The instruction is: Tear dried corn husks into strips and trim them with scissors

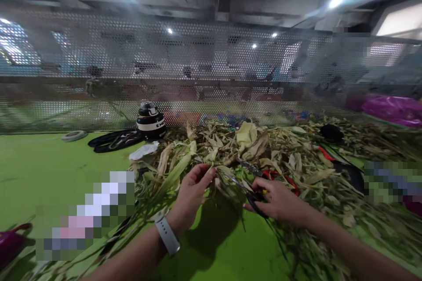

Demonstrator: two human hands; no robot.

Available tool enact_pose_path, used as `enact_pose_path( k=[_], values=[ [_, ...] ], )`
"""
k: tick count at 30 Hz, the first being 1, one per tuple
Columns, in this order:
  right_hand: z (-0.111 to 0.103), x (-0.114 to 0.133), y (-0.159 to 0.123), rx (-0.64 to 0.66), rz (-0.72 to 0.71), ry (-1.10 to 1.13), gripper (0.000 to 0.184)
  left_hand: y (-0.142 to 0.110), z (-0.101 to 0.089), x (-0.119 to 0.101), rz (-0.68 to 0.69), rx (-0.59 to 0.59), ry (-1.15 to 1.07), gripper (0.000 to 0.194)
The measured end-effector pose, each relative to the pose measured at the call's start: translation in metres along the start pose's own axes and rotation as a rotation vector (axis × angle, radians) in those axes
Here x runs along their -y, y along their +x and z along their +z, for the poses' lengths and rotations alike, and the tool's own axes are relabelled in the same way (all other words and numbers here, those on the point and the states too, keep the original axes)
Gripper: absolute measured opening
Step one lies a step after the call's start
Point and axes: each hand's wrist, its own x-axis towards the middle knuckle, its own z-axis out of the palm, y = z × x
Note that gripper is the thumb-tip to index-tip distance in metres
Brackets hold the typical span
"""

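My left hand (195, 189) is closed, with thumb and forefinger pinching a dried plant stem (212, 166) at the near edge of a leafy heap. A pale watch strap (167, 233) circles that wrist. In my right hand (280, 199) are scissors with black handles (256, 207); their metal blades (235, 180) point left toward the pinched stem and look parted. Just beyond, a red-handled cutting tool (252, 167) lies among the leaves, close to my right fingers. The heap of dried stalks and leaves (217, 138) spreads past both hands.
A black, white-banded bottle (150, 123) stands at the back left, beside coiled black cord (114, 140), a roll of tape (74, 135) and white crumpled tissue (144, 151). A perforated metal screen (204, 61) rises behind the green table (36, 153). Purple plastic (395, 110) lies far right.
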Motion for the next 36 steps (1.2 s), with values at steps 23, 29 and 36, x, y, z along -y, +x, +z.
enact_pose_path(
  k=[23,29,36],
  values=[
    [0.002,0.008,-0.001,-0.092,-0.123,-0.151,0.033,-0.004,0.002,0.003,-0.04,0.135,-0.032,0.019],
    [0.0,0.005,-0.002,-0.197,-0.203,-0.393,0.03,-0.004,0.0,0.004,-0.059,0.134,-0.061,0.02],
    [-0.001,-0.001,-0.003,-0.232,-0.214,-0.495,0.031,-0.004,0.0,0.005,-0.124,0.143,-0.166,0.024]
  ],
)
